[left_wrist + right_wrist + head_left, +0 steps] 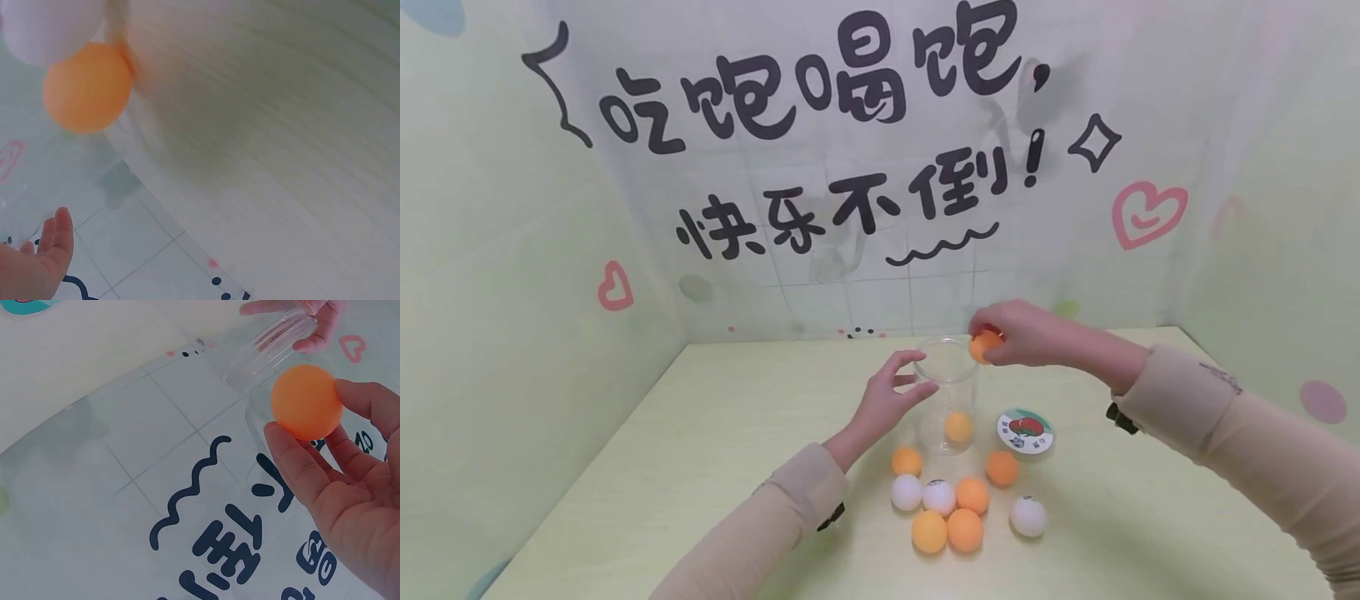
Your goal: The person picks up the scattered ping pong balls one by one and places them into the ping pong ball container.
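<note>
A clear jar (942, 400) stands upright on the table with its mouth uncovered and one yellow-orange ball (958, 427) inside, low down. My left hand (891, 396) holds it near the rim, thumb and fingers spread around its left side. Just right of the rim, my right hand (1026, 333) pinches an orange table tennis ball (306, 402) between thumb and fingertips. The right wrist view has that ball close before the jar's mouth, with the left hand's fingers on the jar behind it.
Several loose orange balls (965, 530) and white balls (1027, 517) lie in front of the jar. A round lid (1026, 431) with a printed picture lies on the table (737, 417) to the jar's right. Behind hangs a printed backdrop (850, 292).
</note>
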